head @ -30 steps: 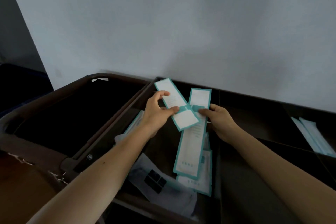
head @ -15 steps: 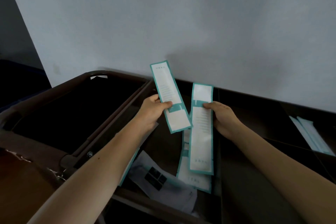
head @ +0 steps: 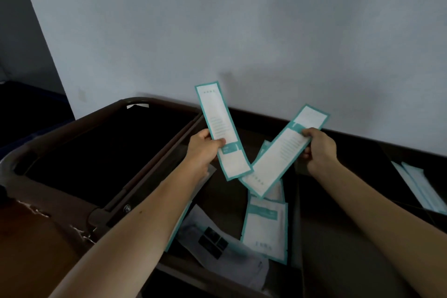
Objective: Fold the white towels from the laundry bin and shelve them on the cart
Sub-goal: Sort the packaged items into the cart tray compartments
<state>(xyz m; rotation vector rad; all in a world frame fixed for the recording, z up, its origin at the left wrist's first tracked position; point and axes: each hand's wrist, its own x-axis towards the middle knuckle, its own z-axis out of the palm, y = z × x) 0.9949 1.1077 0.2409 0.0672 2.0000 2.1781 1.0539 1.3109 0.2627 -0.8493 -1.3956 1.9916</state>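
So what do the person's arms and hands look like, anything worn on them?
The left forearm and right forearm are bare to the frame edge, no sleeves showing. The left hand and right hand wear no gloves; no watch, bracelet or ring is visible.

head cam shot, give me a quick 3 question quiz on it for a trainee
1. True or false: the left hand and the right hand each pinch one long slim packet.
2. Multiple choice: the left packet and the right packet together look like A) one flat stack, B) a V with the tops apart, C) a roll.
3. Short answer: what lies in the compartment below the hands?

Key: 1 true. 2 B. 3 more teal-edged packets and a clear bag with a dark label.
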